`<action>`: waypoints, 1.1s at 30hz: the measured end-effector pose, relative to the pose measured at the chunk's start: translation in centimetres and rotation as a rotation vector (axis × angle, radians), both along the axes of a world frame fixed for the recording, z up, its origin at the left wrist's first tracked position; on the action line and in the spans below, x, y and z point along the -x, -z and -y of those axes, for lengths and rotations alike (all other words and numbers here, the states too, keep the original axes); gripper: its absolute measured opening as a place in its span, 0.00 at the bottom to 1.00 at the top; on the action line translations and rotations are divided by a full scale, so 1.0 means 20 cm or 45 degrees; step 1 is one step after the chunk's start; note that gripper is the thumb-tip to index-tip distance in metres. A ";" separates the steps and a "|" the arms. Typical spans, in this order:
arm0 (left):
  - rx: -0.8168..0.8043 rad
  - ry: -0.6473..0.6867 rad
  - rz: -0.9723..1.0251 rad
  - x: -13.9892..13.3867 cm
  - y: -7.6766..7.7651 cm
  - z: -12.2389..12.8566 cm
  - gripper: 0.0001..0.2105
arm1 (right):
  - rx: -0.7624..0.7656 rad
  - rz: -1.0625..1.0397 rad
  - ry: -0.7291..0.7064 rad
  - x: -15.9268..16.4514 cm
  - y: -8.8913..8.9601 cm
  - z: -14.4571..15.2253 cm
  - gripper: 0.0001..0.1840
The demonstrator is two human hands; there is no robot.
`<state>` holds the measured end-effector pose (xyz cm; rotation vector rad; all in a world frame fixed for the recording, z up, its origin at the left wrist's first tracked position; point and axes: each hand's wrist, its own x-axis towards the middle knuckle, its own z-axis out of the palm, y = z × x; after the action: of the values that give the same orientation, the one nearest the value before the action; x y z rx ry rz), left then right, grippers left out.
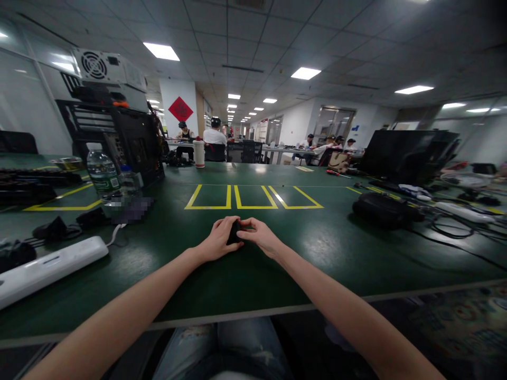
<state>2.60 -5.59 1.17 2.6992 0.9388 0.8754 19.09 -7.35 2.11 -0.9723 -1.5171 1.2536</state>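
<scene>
A small black object (pixel 234 232) stands on the green table (pixel 253 285) in front of me, mostly covered by my fingers, so its kind does not show. Around its left side my left hand (pixel 220 238) is closed, with the thumb low and the fingers over the top. My right hand (pixel 259 235) pinches at its right side with thumb and fingertips. Both hands sit just on the near side of the yellow tape outlines (pixel 253 207).
To the left are a white power strip (pixel 55 266), a water bottle (pixel 102 171) and a black computer case (pixel 134 142). Rightward lie a black pouch (pixel 382 210), cables (pixel 451 232) and a monitor (pixel 404 155). A pink-white cup (pixel 198 153) stands at the far edge. Several people sit beyond.
</scene>
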 end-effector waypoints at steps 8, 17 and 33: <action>-0.199 -0.290 -0.098 0.00 0.02 0.01 0.33 | -0.259 0.255 0.237 0.07 0.06 0.02 0.18; -0.001 -0.201 0.154 0.00 0.05 -0.03 0.35 | -0.375 0.276 0.320 0.08 0.07 0.03 0.17; -0.121 -0.091 -0.011 0.00 0.05 -0.07 0.30 | -0.135 -0.016 0.082 0.02 0.09 -0.08 0.16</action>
<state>2.57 -4.10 0.25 2.7660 1.0270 0.9464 18.75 -5.72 0.35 -0.9353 -1.5152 1.1204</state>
